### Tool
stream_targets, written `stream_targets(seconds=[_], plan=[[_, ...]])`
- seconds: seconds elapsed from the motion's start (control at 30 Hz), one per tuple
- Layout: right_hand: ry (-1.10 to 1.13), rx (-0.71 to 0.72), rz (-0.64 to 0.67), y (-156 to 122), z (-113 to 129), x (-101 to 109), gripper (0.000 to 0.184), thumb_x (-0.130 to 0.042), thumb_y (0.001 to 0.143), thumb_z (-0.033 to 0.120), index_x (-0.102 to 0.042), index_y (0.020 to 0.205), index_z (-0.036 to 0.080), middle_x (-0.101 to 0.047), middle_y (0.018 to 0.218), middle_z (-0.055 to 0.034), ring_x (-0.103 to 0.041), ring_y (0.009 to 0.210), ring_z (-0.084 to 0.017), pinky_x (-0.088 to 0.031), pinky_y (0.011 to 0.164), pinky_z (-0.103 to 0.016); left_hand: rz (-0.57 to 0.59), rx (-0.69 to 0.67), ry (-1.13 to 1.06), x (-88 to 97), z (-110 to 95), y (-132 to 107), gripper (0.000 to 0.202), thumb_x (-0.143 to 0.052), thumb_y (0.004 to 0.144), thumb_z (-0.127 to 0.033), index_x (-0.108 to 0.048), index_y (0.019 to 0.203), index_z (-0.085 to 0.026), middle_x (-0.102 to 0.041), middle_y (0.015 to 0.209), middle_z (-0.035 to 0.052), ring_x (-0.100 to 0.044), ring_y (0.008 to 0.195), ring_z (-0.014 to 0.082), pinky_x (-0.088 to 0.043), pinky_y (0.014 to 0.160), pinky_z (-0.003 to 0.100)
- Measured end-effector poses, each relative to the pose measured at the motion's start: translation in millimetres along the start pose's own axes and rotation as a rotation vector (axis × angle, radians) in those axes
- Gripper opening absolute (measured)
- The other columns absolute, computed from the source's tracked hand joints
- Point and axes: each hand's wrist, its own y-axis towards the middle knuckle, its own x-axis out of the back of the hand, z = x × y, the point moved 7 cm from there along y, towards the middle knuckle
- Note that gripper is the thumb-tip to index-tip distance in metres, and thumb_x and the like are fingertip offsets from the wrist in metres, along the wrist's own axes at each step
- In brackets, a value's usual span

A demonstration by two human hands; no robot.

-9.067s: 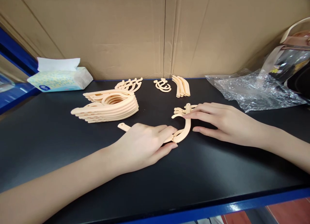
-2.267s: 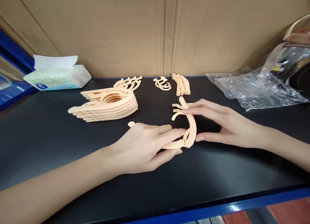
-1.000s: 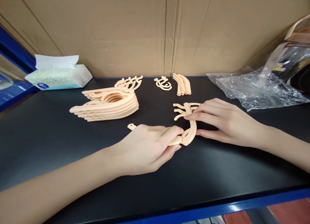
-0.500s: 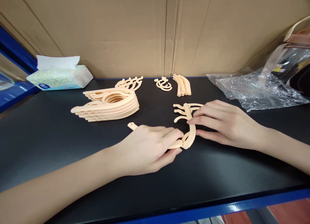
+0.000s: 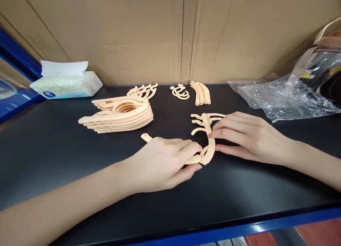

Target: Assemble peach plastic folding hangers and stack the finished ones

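Note:
A cream plastic folding clothes hanger (image 5: pixel 210 146) lies on the black tabletop between my hands, its two arms at an angle. Fingers of my left hand (image 5: pixel 162 164) wrap round one arm, whose holed end sticks out beyond the knuckles. My right hand (image 5: pixel 242 137) grips the other arm's edge with fingertips and thumb. Just behind that arm lie several loose hanger hooks (image 5: pixel 198 131), partly covered by the arm and my right fingers. To the left rests a stack of folded hangers (image 5: pixel 119 120).
More hooks (image 5: pixel 144 92) lie behind the stack, and another small group of hooks (image 5: pixel 181 93) is near the cardboard wall (image 5: pixel 133 36). Several loose hanger arms (image 5: pixel 201 93) sit beside them. A tissue pack (image 5: pixel 66 84) stands back left; a clear plastic bag (image 5: pixel 277 100) is back right.
The fingertips of my right hand have shifted very slightly to the right along the hanger arm. My left hand and the hanger stay practically in place.

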Motion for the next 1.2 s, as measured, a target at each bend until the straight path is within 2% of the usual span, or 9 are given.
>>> stream_targets(seconds=[0.33, 0.53, 0.73, 0.87, 1.03, 1.2], plan=[[0.043, 0.003, -0.018, 1, 2, 1, 0.011, -0.051, 0.099, 0.025, -0.060, 0.096, 0.018, -0.072, 0.089, -0.0043, -0.066, 0.086, -0.017, -0.051, 0.078, -0.031, -0.012, -0.003, -0.012, -0.9, 0, 0, 0.016, -0.044, 0.101, -0.027, -0.055, 0.106, -0.016, -0.066, 0.089, -0.0001, -0.063, 0.074, 0.0140, -0.040, 0.058, 0.025], [0.028, 0.033, 0.002, 2, 4, 2, 0.015, -0.051, 0.099, 0.019, -0.060, 0.087, 0.018, -0.071, 0.084, -0.0037, -0.065, 0.079, -0.016, -0.049, 0.072, -0.031, -0.007, 0.018, -0.018, -3.1, 3, -1, 0.018, -0.039, 0.103, -0.029, -0.053, 0.107, -0.018, -0.066, 0.088, -0.0003, -0.065, 0.075, 0.0142, -0.039, 0.057, 0.025], [0.035, 0.046, -0.045, 2, 9, 5, 0.011, -0.056, 0.097, 0.025, -0.060, 0.089, 0.019, -0.070, 0.081, -0.0025, -0.064, 0.074, -0.015, -0.049, 0.066, -0.029, -0.017, 0.052, -0.046, -1.4, 6, -1, 0.018, -0.038, 0.103, -0.030, -0.052, 0.106, -0.020, -0.066, 0.082, -0.0020, -0.063, 0.067, 0.0121, -0.037, 0.053, 0.023], [-0.006, 0.060, -0.062, 2, 13, 7, 0.010, -0.055, 0.097, 0.021, -0.061, 0.089, 0.019, -0.071, 0.080, -0.0020, -0.064, 0.071, -0.014, -0.048, 0.064, -0.029, -0.018, 0.056, -0.048, -1.6, 6, -1, 0.017, -0.036, 0.102, -0.029, -0.050, 0.102, -0.020, -0.065, 0.079, -0.0025, -0.062, 0.065, 0.0120, -0.036, 0.053, 0.023], [-0.032, 0.063, -0.052, 1, 12, 5, 0.010, -0.054, 0.098, 0.023, -0.062, 0.097, 0.018, -0.072, 0.080, -0.0016, -0.066, 0.070, -0.014, -0.049, 0.066, -0.029, -0.033, 0.051, -0.066, -2.2, 5, -1, 0.012, -0.037, 0.097, -0.023, -0.047, 0.091, -0.020, -0.062, 0.074, -0.0033, -0.058, 0.059, 0.0113, -0.033, 0.050, 0.023], [-0.013, 0.022, -0.038, -2, 7, 0, 0.020, -0.054, 0.099, 0.027, -0.062, 0.112, 0.013, -0.073, 0.082, -0.0027, -0.066, 0.071, -0.015, -0.049, 0.067, -0.029, -0.052, 0.014, -0.061, 1.0, 3, 0, 0.009, -0.040, 0.091, -0.018, -0.049, 0.090, -0.019, -0.060, 0.072, -0.0035, -0.056, 0.058, 0.0111, -0.031, 0.049, 0.023]])
